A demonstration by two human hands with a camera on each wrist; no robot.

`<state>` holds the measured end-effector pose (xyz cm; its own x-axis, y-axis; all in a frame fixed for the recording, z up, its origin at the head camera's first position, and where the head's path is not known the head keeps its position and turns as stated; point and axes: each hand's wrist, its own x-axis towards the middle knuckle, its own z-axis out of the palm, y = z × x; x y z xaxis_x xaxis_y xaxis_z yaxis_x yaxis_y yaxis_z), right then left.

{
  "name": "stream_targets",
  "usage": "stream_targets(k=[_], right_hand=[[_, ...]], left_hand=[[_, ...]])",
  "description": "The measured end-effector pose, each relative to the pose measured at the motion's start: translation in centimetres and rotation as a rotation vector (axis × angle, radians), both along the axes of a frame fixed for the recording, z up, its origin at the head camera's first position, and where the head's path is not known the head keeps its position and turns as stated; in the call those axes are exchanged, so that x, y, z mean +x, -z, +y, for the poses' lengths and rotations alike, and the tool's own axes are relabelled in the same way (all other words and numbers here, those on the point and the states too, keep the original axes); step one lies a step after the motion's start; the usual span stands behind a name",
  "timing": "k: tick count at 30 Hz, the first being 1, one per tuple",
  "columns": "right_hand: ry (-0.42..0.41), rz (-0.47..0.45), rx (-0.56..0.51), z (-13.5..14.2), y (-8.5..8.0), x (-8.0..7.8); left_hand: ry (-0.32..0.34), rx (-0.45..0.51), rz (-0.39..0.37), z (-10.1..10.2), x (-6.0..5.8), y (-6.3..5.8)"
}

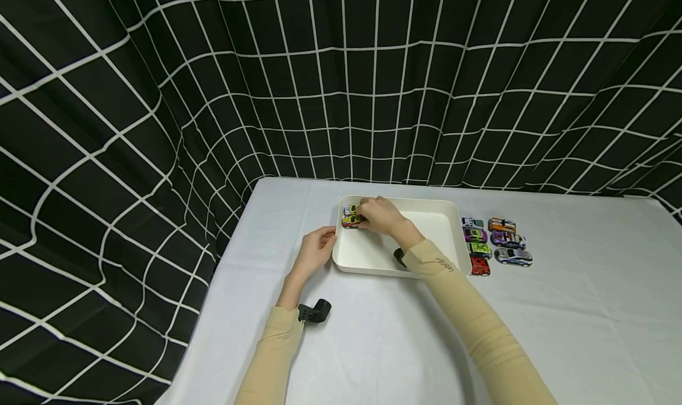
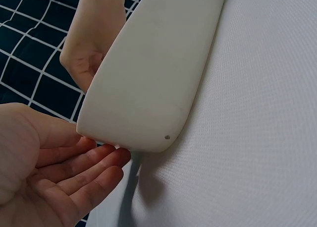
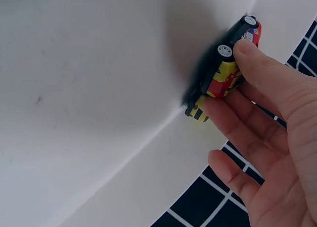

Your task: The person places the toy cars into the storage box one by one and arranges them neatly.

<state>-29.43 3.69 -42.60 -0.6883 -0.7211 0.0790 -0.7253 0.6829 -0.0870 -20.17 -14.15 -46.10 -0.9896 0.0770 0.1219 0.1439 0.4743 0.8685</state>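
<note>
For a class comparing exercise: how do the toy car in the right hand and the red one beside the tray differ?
The held car mixes red and yellow; the red car looks mostly red. The held car is inside the white tray, the red car outside it on the table. The right hand pinches the held car; no hand touches the red car. Both are toy cars.

Soft shadows, dimmer wrist views.

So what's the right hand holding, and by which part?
Right hand pinches a red-and-yellow toy car, thumb on its side between the wheels.
</note>
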Motion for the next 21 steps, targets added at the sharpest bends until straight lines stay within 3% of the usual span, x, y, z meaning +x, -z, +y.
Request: stream_targets(k=[8,21], right_hand=[[-0.006,0.043,0.012,-0.01,0.00,-0.04],[-0.015,0.061,0.003,0.68,-0.27,0.20]], left_hand=[[0.020,0.016,0.048,-0.06,0.25,-0.18],[-0.006,0.000,-0.013,0.05,0.10,-0.18]])
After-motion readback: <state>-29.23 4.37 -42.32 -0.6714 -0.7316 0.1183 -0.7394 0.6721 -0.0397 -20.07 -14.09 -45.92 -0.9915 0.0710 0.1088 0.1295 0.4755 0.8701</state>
